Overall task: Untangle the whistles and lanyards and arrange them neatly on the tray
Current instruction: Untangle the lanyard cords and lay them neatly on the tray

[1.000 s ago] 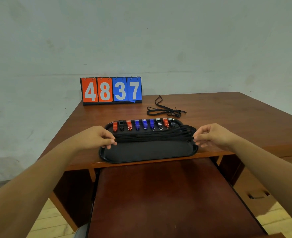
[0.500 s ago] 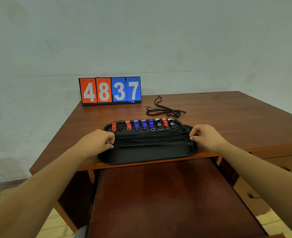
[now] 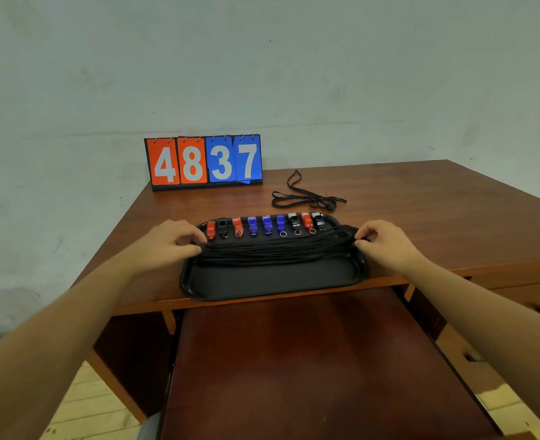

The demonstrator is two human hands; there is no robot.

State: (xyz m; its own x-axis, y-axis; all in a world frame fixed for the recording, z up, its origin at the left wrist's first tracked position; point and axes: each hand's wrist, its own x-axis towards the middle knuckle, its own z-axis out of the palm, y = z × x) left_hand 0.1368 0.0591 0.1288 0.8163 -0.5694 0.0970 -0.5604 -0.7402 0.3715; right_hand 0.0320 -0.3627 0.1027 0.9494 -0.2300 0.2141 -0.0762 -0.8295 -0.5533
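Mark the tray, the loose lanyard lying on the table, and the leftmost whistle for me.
tray (image 3: 272, 279): head view, bare floor near the front rim.
loose lanyard (image 3: 322, 203): head view, tangled part of the cord.
leftmost whistle (image 3: 210, 228): head view, its red body.

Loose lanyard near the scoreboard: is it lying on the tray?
No, the loose lanyard lies on the table, beyond the tray.

Nine whistles (image 3: 267, 224), three red, three blue, three black; one tray (image 3: 272, 281); one scoreboard (image 3: 203, 160) showing four digits.
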